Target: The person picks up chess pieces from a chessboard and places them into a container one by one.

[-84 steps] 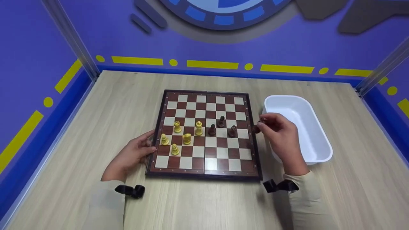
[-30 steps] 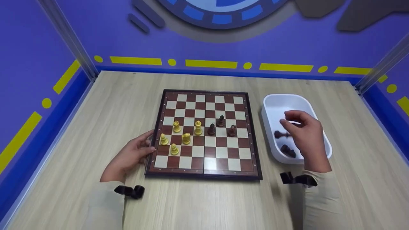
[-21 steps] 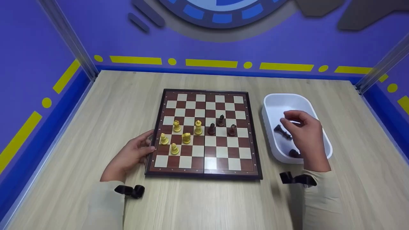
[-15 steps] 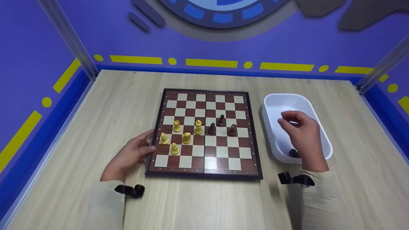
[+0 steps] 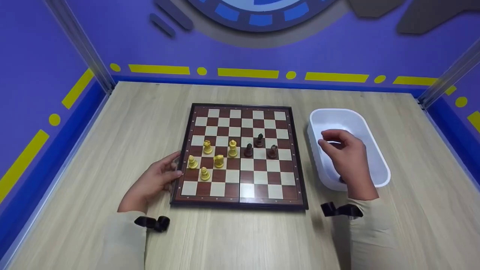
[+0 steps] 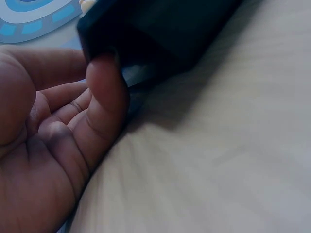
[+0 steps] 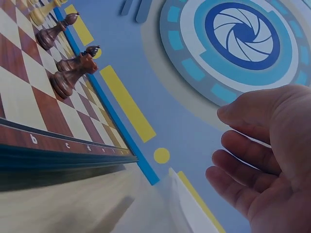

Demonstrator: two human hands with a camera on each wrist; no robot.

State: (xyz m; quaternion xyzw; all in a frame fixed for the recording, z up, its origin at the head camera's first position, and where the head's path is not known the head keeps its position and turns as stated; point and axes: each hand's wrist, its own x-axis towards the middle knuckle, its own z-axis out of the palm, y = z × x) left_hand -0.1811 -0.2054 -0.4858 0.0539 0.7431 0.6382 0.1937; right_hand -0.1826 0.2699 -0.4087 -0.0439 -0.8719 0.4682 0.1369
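A brown and cream chessboard [image 5: 273, 190] lies unfolded on the table. My left hand [image 5: 152, 183] holds its left edge, with thumb and index finger against the dark side [image 6: 146, 29] in the left wrist view. Several yellow chess pieces [image 5: 233, 149] stand on the left half. Three dark chess pieces [image 5: 273, 151] stand on the right half. My right hand [image 5: 347, 159] hovers over a white plastic tub [image 5: 377, 165] beside the board. Its fingers are loosely bent, thumb and index finger apart, and nothing shows between them. A dark piece [image 5: 341, 179] in the tub is mostly hidden by this hand.
The pale wooden table [image 5: 240, 240] extends around board and tub. Blue-purple panels [image 5: 262, 52] with yellow markings rise behind and at both sides. A narrow strip of table separates the board from the tub.
My right hand carries a dark piece from the board's right edge to the tub and lets it go. Pieces roll inside the tub, then the emptied hand drifts left. My left hand stays put.
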